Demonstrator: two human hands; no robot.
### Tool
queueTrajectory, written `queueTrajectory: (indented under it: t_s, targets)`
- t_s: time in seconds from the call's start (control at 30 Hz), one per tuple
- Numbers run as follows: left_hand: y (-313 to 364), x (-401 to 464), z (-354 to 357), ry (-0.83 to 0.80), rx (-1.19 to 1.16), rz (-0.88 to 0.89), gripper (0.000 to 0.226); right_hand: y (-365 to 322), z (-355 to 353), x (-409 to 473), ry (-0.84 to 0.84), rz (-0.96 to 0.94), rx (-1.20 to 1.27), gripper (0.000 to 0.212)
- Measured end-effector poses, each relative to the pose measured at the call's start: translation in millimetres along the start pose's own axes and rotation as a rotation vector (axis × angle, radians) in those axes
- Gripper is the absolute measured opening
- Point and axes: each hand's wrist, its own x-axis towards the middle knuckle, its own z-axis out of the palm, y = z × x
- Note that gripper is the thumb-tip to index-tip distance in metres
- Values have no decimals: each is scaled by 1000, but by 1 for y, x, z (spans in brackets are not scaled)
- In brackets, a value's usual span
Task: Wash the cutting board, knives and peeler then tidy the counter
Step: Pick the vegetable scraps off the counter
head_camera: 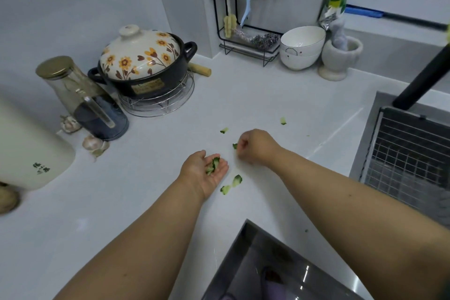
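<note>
Counter (158, 178) peels (213, 165) lie lengthwise along cupped left hand (204, 173).

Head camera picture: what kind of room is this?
Most likely a home kitchen. There is a flowered cooking pot on the counter, stacked bowls near a steel sink, and green vegetable peels being gathered by hand.

The surface (243, 95) looks smooth, pale and faintly glossy. The sink (246, 258) is brushed metal with a sheen. The casserole pot (148, 80) is glossy black ceramic under a glazed floral lid (141, 52), on a shiny wire trivet (158, 107).
</note>
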Motion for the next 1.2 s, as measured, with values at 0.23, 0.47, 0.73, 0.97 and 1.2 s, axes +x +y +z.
queueTrajectory:
  t_s: [0.23, 0.47, 0.73, 0.97, 1.2]
  targets:
    - [-2, -1, 5, -124, -121, -83, 43, -35, -33, 4, -116, -167, 106, 34]
    - [5, -2, -4, -41, -92, -29, 44, 5, -12, 23, 40, 96, -89, 24]
    - [10, 4, -10, -1, -78, -19, 42, 5, 4, 29, -36, 94, -138, 11]
    - [14, 13, -2, -47, -103, -48, 46, -19, -9, 34, -240, -35, 450, 11]
    - [20, 15, 1, -82, -141, -77, 47, 2, 0, 78, 124, 67, 67, 22]
